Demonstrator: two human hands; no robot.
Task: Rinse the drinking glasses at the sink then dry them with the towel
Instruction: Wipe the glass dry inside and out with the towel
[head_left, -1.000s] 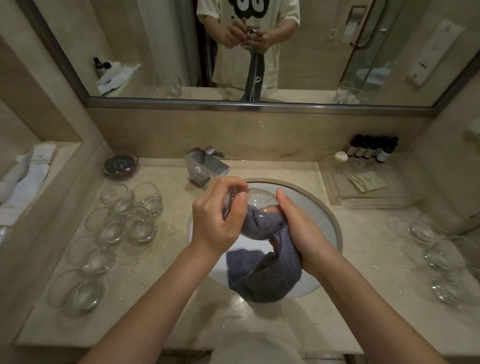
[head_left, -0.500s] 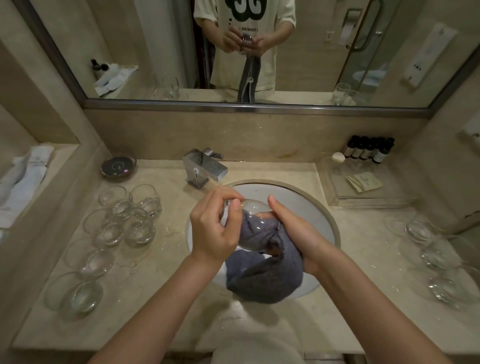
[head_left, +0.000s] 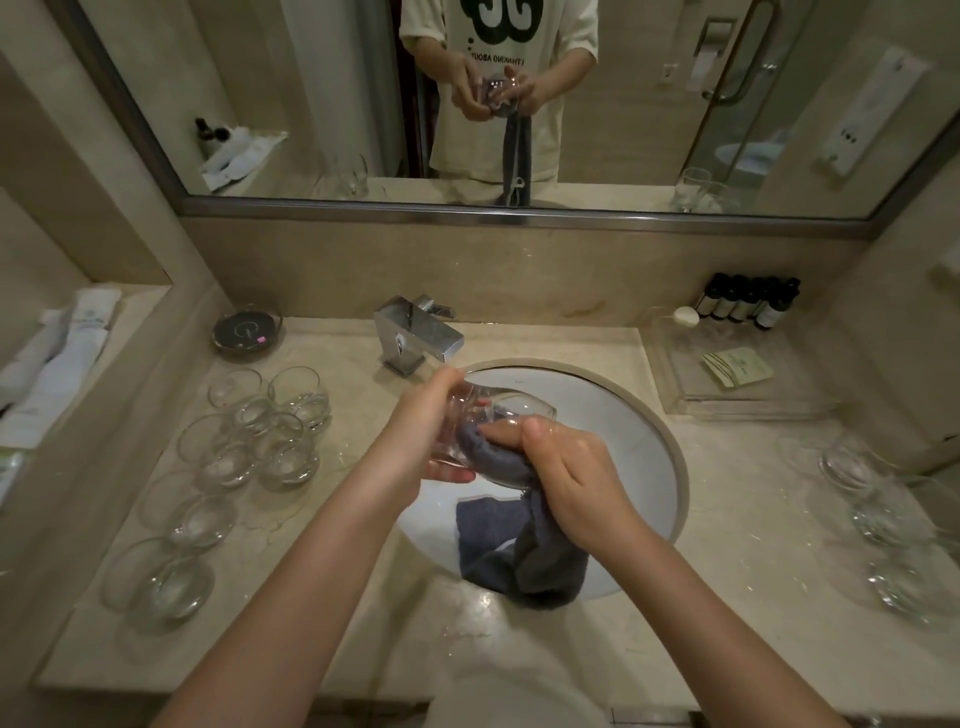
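Hands work over the round white sink: left hand holds a clear round drinking glass, right hand pushes the soft grey towel inside it.

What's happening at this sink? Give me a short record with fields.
place: bathroom counter, round sink
left hand: grips the drinking glass over the basin
right hand: pushes the grey towel into the glass
towel: rest hangs into the sink
faucet: no water seen running
other glasses: group left, group right
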